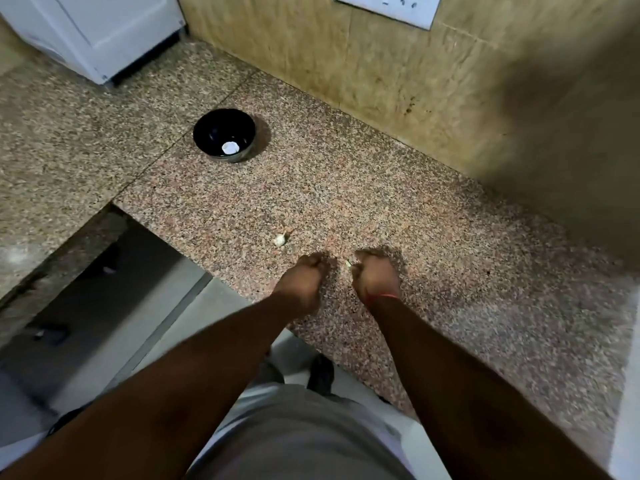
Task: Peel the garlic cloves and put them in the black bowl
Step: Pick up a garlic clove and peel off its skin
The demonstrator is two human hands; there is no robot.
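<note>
Garlic clove (pixel 348 263) sits pinched in my right hand (pixel 375 277), left hand (pixel 304 282) curled, grip unclear, another clove (pixel 280 240) on the counter (pixel 433 237), black bowl (pixel 224 135) well apart; light, papery, slippery, so I'd nip the skin at the tip.

black bowl (pixel 224 135): small and round, glossy dark inside, upright on the speckled bench (pixel 381 209); well apart from both grips, up and to the left of them.
peeled clove (pixel 230 147): white, lying low in the bowl against its near wall.
loose clove (pixel 280 239): pale, papery skin with a short tail at one end, on the bench just up-left of the left grip (pixel 304 275), not touching it.
held piece (pixel 349 263): small pale scrap at the fingertips of the right grip (pixel 375 273), in the gap between both grips; clove or skin cannot be told.
</note>
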